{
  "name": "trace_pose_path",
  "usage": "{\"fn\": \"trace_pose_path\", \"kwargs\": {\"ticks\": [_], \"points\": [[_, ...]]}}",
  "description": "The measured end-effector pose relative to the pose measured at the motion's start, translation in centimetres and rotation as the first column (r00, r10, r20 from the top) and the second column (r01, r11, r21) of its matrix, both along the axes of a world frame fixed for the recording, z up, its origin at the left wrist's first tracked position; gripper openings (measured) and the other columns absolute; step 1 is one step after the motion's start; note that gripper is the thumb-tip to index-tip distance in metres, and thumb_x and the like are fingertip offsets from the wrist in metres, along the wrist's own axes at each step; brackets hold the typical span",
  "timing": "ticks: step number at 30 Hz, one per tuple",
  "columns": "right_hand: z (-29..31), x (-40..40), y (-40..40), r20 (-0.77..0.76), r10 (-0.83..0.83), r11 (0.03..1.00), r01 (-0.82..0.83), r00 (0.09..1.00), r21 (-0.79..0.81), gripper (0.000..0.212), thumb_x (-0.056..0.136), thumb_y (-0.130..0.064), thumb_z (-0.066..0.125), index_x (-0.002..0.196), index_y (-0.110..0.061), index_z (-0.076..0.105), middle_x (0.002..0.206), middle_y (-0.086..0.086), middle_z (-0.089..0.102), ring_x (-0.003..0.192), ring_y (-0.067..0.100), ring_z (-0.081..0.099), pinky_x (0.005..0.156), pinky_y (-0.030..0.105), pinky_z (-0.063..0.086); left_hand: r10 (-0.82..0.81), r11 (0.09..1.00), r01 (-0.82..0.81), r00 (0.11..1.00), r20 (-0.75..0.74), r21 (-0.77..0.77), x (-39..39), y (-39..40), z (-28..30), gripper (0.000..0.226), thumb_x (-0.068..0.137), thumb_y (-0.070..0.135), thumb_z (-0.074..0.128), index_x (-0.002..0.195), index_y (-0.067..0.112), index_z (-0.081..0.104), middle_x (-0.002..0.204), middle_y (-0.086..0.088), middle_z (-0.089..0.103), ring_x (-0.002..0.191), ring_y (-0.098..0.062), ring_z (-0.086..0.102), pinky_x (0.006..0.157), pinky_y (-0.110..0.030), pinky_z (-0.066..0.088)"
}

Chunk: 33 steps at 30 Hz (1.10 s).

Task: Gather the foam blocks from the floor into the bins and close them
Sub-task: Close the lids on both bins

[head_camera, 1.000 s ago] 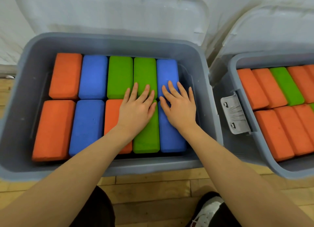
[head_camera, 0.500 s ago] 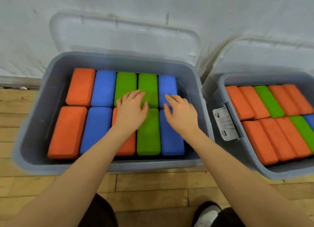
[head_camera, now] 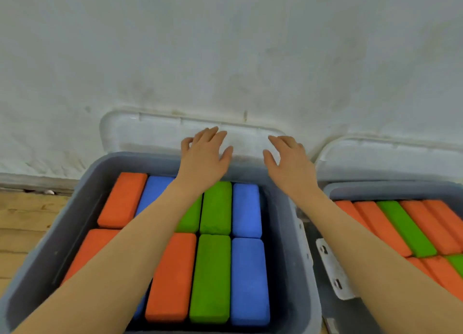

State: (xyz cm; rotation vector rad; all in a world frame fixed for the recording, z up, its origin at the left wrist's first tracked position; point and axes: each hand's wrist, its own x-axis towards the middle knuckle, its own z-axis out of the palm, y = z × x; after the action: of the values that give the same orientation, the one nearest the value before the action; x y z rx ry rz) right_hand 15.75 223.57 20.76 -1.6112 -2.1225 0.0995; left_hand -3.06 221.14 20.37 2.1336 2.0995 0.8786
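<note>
A grey bin in front of me holds two rows of orange, blue and green foam blocks. Its white lid leans upright against the wall behind it. My left hand and my right hand are both raised over the bin's back rim, fingers spread and relaxed, in front of the lid; whether they touch it I cannot tell. A second grey bin at the right is packed with mostly orange and some green blocks. Its own lid also leans against the wall.
A white wall rises right behind both bins. Wooden floor shows at the left. A white latch hangs on the right bin's near side, in the narrow gap between the two bins.
Both hands have lifted off the blocks in the left bin and reached forward and up to the lid at the back. My view has tilted upward toward the wall.
</note>
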Motion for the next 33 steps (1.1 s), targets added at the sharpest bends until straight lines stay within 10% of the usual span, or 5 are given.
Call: {"fn": "trace_pose_path", "kwargs": {"ticks": [8, 14, 24, 33], "points": [[-5.7, 1.6, 8.1, 0.055, 0.009, 1.0, -0.008, 0.998, -0.024, 0.067, 0.094, -0.045, 0.045, 0.15, -0.021, 0.017, 0.151, 0.018, 0.02, 0.135, 0.039, 0.023, 0.109, 0.052, 0.027, 0.018, 0.994, -0.034, 0.988, -0.156, -0.1, 1.5, 7.3, -3.2, 0.055, 0.098, 0.044, 0.032, 0.149, 0.028, 0.017, 0.158, 0.001, 0.008, 0.145, -0.016, 0.0, 0.114, -0.042, -0.001], [-7.2, 1.7, 9.3, -0.164, 0.018, 0.981, 0.014, 0.986, 0.193, 0.045, 0.094, -0.041, 0.044, 0.127, -0.012, 0.054, 0.119, 0.021, 0.044, 0.098, 0.039, 0.042, 0.081, 0.046, 0.044, 0.098, 0.967, -0.049, 0.977, -0.189, 0.249, 1.3, 8.9, -4.8, 0.042, 0.09, 0.042, 0.041, 0.113, 0.018, 0.067, 0.108, -0.011, 0.06, 0.1, -0.034, 0.058, 0.098, -0.049, 0.031], [-6.2, 1.2, 9.0, -0.506, 0.025, 0.998, 0.008, 0.862, 0.064, 0.03, 0.099, -0.026, 0.043, 0.123, -0.017, 0.06, 0.116, 0.004, 0.057, 0.105, 0.021, 0.05, 0.082, 0.024, 0.037, 0.075, 0.955, -0.037, 0.99, -0.119, 0.294, 0.4, 10.2, -3.7, 0.032, 0.087, 0.037, 0.048, 0.091, 0.019, 0.074, 0.084, 0.002, 0.069, 0.075, -0.025, 0.064, 0.079, -0.036, 0.043], [-0.3, -0.8, 7.7, -0.432, 0.119, 0.9, 0.087, 0.894, 0.428, 0.031, 0.095, -0.031, 0.043, 0.112, -0.019, 0.067, 0.101, 0.005, 0.063, 0.089, 0.025, 0.053, 0.073, 0.042, 0.045, 0.112, 0.864, -0.04, 0.987, -0.113, 0.503, -0.8, 7.9, 0.5, 0.026, 0.092, 0.029, 0.052, 0.096, 0.013, 0.071, 0.091, -0.004, 0.068, 0.079, -0.027, 0.063, 0.074, -0.036, 0.046]]}}
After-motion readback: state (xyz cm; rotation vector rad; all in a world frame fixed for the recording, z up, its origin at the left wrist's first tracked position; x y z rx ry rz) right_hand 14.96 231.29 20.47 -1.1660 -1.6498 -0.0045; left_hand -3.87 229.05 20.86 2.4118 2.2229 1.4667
